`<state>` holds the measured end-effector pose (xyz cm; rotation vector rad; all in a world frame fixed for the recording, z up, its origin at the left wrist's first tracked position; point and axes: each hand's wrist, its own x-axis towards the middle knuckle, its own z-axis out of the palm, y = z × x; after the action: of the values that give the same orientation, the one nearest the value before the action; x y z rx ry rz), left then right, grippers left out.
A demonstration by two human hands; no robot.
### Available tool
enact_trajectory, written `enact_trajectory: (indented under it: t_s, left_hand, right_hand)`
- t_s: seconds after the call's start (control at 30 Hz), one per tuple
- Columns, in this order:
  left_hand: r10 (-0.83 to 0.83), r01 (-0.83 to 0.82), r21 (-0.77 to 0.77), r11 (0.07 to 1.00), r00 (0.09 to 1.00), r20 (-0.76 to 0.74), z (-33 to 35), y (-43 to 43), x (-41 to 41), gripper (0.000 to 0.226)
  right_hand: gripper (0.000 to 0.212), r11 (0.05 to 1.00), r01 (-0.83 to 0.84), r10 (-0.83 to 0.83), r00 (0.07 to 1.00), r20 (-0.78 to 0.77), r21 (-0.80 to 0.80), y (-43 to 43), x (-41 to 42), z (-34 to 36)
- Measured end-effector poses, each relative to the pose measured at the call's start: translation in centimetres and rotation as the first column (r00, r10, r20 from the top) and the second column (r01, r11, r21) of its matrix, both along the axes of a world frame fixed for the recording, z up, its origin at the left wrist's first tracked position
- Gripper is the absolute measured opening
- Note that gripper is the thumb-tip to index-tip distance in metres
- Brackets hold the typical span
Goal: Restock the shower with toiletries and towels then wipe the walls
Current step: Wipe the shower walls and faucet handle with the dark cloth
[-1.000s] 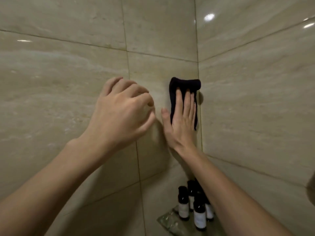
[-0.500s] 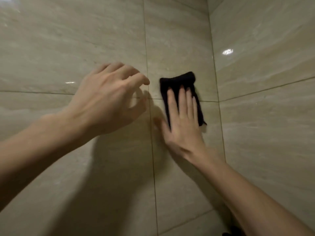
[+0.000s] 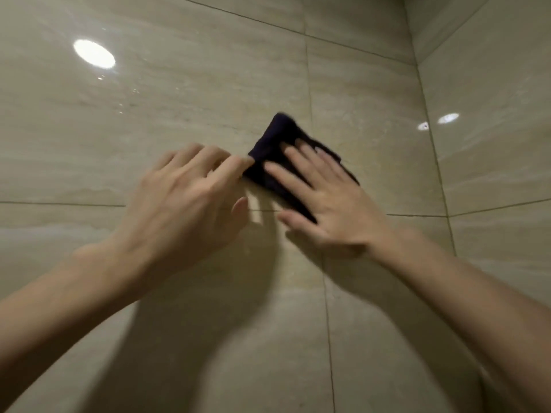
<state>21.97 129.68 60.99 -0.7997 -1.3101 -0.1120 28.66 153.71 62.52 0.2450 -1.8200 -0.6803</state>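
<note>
The back wall [image 3: 179, 114] fills most of the view: large glossy beige tiles with pale, stone-like horizontal veining, cut by thin dark grout lines, one horizontal joint [image 3: 59, 203] running at the height of the hands and one vertical joint [image 3: 329, 323] dropping below the right hand. At the far right it meets a side wall [image 3: 492, 159] of the same tile at an inside corner. Two bare forearms reach up from the lower corners, and their soft shadows fall on the tile under them. The left hand [image 3: 185, 204] hovers close to the wall, back toward the camera, its fingers loosely bent and close together with the thumb apart below them; it holds nothing, and the index fingertip lies right at the cloth's left corner, though whether it touches cannot be told. The right hand [image 3: 331, 210] lies flat with its fingers straight and spread wide, pressing the cloth [image 3: 272, 144] against the back wall. The cloth is dark, navy to black, soft and plain, folded into a small pad turned like a diamond with one corner pointing up; it sits just above the horizontal joint and across the vertical one, well left of the corner, its upper edge blurred. A bright oval light reflection [image 3: 94, 53] shines at the upper left, with a few small droplets glinting beneath it, and two smaller reflections [image 3: 448, 118] sit near the corner.
</note>
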Motion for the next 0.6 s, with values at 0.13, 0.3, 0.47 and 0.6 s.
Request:
enact_trajectory:
  t_s: [0.13,0.3,0.47,0.6]
  left_hand:
    - [0.185,-0.193,0.073,0.978,0.977,0.104,1.6,-3.0,-1.1,0.075]
    - [0.304,-0.311,0.031,0.95,0.943,0.134,0.5,-5.3,-2.9,0.088]
    - [0.19,-0.191,-0.005,0.982,0.972,0.135,0.2,-6.3,-3.6,0.079]
    - [0.181,-0.172,-0.088,0.981,0.978,0.106,0.5,-7.8,-3.5,0.073]
  right_hand:
    - [0.073,0.978,-0.047,0.041,0.999,-0.033,-0.205,-2.9,-0.8,5.9]
    - [0.069,0.95,-0.057,0.049,0.998,-0.033,-0.307,-5.3,-1.8,7.3]
    - [0.072,0.958,-0.067,0.061,0.998,-0.029,-0.28,-6.9,-1.9,-0.3]
    - [0.071,0.989,-0.096,0.102,0.994,0.046,-0.116,-8.3,-1.9,-11.9]
